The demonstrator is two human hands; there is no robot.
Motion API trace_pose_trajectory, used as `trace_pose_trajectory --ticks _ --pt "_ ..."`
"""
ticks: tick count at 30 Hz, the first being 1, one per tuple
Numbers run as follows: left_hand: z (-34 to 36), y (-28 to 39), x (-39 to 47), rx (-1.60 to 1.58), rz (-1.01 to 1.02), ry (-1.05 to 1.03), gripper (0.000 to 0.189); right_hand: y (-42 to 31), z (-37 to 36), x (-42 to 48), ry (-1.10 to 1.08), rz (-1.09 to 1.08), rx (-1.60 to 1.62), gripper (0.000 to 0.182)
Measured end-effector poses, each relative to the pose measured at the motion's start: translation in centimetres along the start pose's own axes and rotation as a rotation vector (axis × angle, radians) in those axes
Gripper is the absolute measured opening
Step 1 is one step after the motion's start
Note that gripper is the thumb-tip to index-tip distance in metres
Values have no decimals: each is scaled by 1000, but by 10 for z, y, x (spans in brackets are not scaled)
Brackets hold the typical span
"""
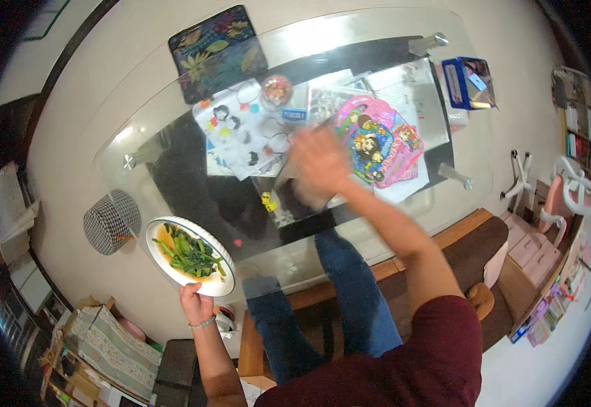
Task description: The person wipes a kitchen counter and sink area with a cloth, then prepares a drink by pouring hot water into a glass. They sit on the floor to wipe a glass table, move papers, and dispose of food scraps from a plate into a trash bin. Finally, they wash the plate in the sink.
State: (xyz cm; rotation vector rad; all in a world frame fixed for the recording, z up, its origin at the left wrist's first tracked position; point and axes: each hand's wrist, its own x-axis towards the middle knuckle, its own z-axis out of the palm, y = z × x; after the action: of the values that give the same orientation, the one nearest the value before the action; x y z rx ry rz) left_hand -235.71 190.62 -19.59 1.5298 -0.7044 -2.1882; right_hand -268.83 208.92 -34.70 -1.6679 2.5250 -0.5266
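My left hand (197,303) grips the near rim of a white ridged oval plate (222,286), tilted in view at the left edge of the glass table (122,119). Cooked leafy greens (188,254) lie on it in brown sauce. My right hand (321,160) is blurred over the middle of the table; whether it holds anything is unclear. Just right of it lies a pink plastic pack with cartoon pictures (372,145). To its left are sheets of paper with drawings (234,129). A small blue-and-white box (294,116) and a round tub of small colourful pieces (277,90) sit beyond it.
A dark leaf-patterned mat (217,53) is at the far left edge. A blue bin (466,84) stands past the right end. On the floor at left is a checkered round stool or basket (112,222). A brown-cushioned wooden bench (458,259) runs along the near side.
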Motion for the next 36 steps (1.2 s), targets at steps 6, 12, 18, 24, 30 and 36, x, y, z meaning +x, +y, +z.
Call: trace_pose_trajectory --ticks 6,12,18,24,30,36 --pt "-19 9 6 23 -58 12 59 146 -35 89 29 845 -329 59" --pt "-43 8 6 104 14 198 60 -91 59 171 -276 11 45 66" --pt "-52 6 7 50 46 214 61 -163 134 41 -35 -524 456 41" --pt "-71 3 6 -49 10 230 57 135 55 64 95 513 -330 47" --pt "-96 -5 7 -37 -1 307 59 60 112 199 6 362 -267 62" --pt "-79 0 2 -40 17 355 62 -200 177 172 -160 -444 180 54"
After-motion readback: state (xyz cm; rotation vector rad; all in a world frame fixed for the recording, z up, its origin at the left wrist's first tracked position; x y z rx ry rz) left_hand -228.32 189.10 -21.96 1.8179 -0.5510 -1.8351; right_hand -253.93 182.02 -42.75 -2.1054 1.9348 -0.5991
